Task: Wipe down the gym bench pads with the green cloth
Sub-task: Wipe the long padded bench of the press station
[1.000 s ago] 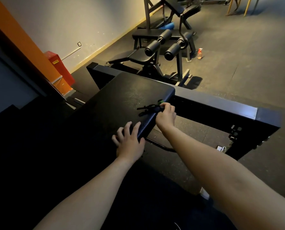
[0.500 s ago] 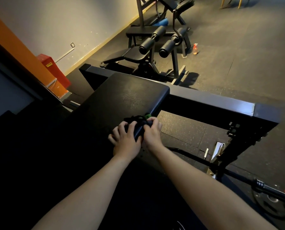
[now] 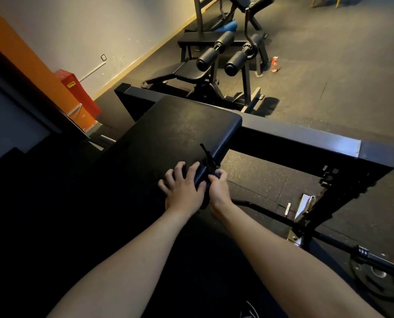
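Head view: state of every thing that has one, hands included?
Black padded bench pad: both hands at its right edge.
Green cloth: bunched on the pad's right edge, gripped by the right hand; looks dark in this light.
Left hand: flat on the pad, fingers spread.
Right hand: fingers curled round the cloth.
Orange spray bottle: upright on the floor, untouched.

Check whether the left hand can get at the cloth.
Probably yes: the left hand rests on the pad right beside the cloth, which the right hand grips at the pad's edge; nothing lies between.
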